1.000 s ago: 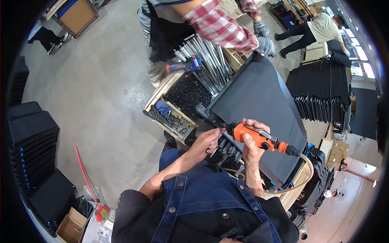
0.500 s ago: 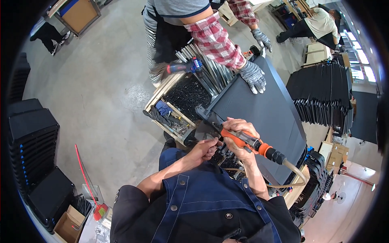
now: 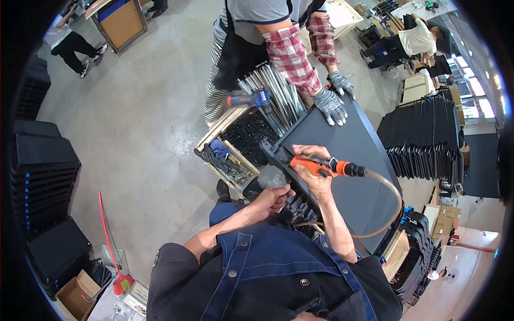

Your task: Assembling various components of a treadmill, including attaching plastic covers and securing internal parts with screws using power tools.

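Observation:
My right hand is wrapped round an orange and black power driver with a pale hose curving off its rear. The driver's tip points left, at the near-left edge of a large dark grey panel. Just below that edge, my left hand has its fingers pinched together; what they hold, if anything, is hidden. A translucent, rounded cover shows just beyond the left fingers. Across the panel, another person's gloved hands rest on its far end.
Left of the panel, a wooden box holds many black screws, metal tubes, a blue-and-red driver and loose hardware. Stacks of black panels stand at left and right. A red-handled broom leans at lower left.
The driver has turned more level in my right hand, and its hose has swung out to the right. The co-worker's farther hand has come down onto the panel's end. My left hand stays pinched.

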